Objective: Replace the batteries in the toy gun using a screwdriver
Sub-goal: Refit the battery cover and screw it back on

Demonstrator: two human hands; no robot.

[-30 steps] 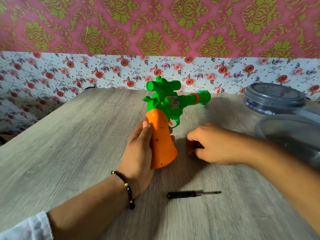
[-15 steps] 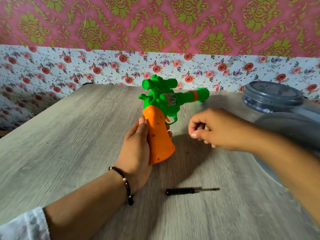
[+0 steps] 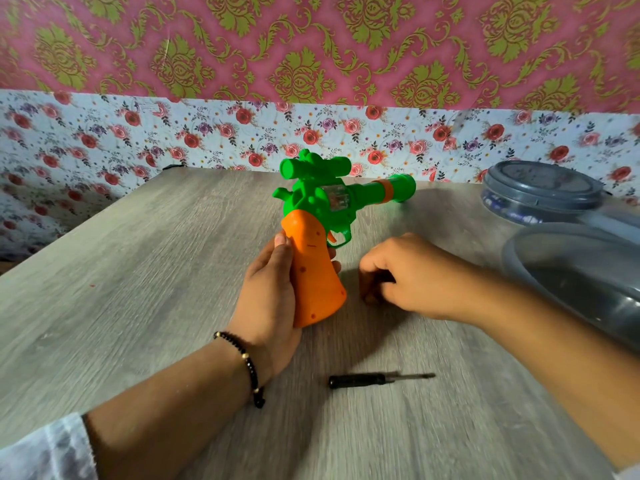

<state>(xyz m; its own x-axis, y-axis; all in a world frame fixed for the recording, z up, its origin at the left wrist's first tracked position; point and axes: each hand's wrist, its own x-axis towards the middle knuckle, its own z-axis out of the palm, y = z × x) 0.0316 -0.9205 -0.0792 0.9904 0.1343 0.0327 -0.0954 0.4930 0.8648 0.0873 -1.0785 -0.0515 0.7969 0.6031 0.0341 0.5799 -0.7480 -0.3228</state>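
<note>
Toy gun (image 3: 320, 233) stands grip-down in my left hand (image 3: 273, 289), fingers wrapped round the orange handle, barrel pointing right and away along the table (image 3: 138, 271). My right hand (image 3: 405, 275) has dropped back to the tabletop, fingers curled (holding anything? I cannot tell). Screwdriver (image 3: 377, 378) lies untouched, so unscrewing hasn't begun.

You get no readable text, labels, brands or numbers anywhere; toy gun (image 3: 322, 216) shows no legible print, surroundings likewise.

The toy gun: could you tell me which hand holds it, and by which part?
The left hand holds the toy gun by its orange grip.
</note>
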